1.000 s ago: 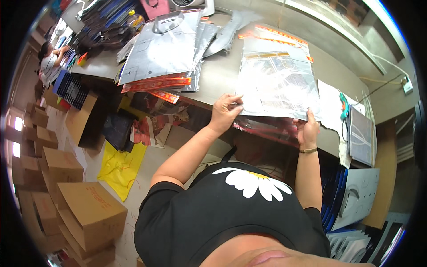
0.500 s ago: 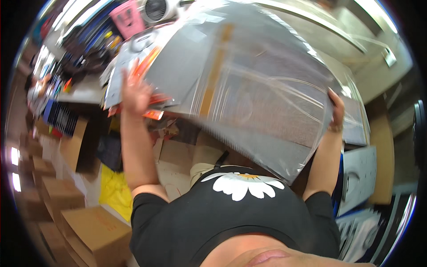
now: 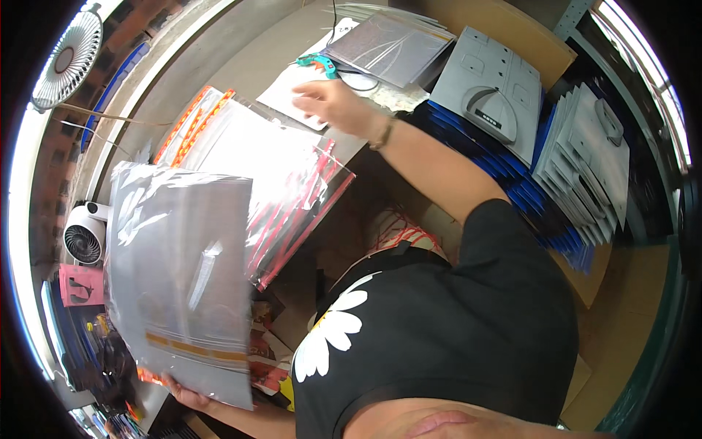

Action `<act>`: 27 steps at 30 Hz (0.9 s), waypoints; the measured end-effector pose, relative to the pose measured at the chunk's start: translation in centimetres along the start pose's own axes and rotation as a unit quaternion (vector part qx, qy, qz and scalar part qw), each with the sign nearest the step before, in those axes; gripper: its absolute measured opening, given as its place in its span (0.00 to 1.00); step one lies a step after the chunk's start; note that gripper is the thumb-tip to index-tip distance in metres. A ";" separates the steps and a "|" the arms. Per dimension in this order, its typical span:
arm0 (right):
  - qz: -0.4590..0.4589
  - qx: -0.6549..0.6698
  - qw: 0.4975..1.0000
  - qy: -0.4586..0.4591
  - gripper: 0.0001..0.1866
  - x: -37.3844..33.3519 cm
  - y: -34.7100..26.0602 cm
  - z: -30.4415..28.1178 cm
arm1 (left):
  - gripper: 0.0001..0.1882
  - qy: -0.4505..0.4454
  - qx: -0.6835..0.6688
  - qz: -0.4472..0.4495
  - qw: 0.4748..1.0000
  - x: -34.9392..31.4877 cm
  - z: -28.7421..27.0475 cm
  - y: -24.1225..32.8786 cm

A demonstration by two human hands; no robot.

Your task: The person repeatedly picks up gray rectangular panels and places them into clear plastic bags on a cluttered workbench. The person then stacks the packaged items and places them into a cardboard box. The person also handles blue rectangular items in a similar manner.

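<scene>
My left hand is closed on the lower edge of a large grey panel in a clear plastic sleeve, which has a strip of brown tape across it. The panel stands tilted at the left of the bench. My right hand is empty, its fingers apart, over a white sheet on the bench. Just beyond it lies a teal tool, like a glue gun, with a dark cord. Between my hands is a pile of clear plastic packets with red and orange edges.
A second plastic-covered grey panel lies on the bench at the far side. White-and-blue cases with handles are stacked at the right. A white desk fan and a pink box stand at the left, with another fan above.
My view has turned to the right. My right hand has let go of the panel and moved out over the bench. The panel is now in my left hand alone, at the left.
</scene>
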State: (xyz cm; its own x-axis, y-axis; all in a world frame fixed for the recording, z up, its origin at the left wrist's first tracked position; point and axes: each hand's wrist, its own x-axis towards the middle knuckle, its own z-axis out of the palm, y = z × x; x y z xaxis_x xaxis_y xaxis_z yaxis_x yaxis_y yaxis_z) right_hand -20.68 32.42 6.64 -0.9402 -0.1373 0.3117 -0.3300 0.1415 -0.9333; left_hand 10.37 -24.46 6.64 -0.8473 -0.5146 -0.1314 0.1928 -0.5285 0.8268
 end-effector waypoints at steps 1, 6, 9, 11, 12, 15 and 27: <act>-0.015 -0.130 0.990 0.051 0.23 -1.0 1.0 -1.6 | 0.28 0.041 -0.001 0.039 0.998 -0.3 -1.8 1.3; 0.068 -0.557 0.819 0.122 0.29 -8.1 2.0 -13.5 | 0.27 0.290 0.057 0.142 0.945 4.4 -7.4 3.8; 0.124 -0.696 0.695 0.128 0.36 -13.6 3.5 -18.9 | 0.23 0.293 -0.049 0.157 0.942 9.7 -10.5 4.3; 0.184 -0.691 0.694 0.084 0.38 -14.5 2.6 -17.8 | 0.20 0.259 -0.075 0.201 0.942 8.7 -14.2 6.5; 0.169 -0.700 0.687 0.101 0.38 -15.7 2.7 -17.8 | 0.20 0.331 -0.077 0.152 0.928 10.1 -13.2 5.5; 0.143 -0.705 0.678 0.149 0.37 -17.6 4.1 -18.1 | 0.22 0.377 -0.021 0.182 0.908 11.9 -12.7 4.0; -0.118 -0.685 0.685 0.219 0.19 -17.9 -1.3 -17.6 | 0.60 0.318 0.667 0.540 0.403 8.9 3.9 -0.1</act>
State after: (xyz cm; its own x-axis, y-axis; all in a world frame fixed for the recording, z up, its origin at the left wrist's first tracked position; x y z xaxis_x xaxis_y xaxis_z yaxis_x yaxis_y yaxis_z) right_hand -4.86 51.96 5.44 -0.6834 -0.0505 0.7283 0.0360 0.9941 0.1027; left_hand 0.83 -26.36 7.55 -0.2447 -0.2506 0.9366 -0.5184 0.8502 0.0921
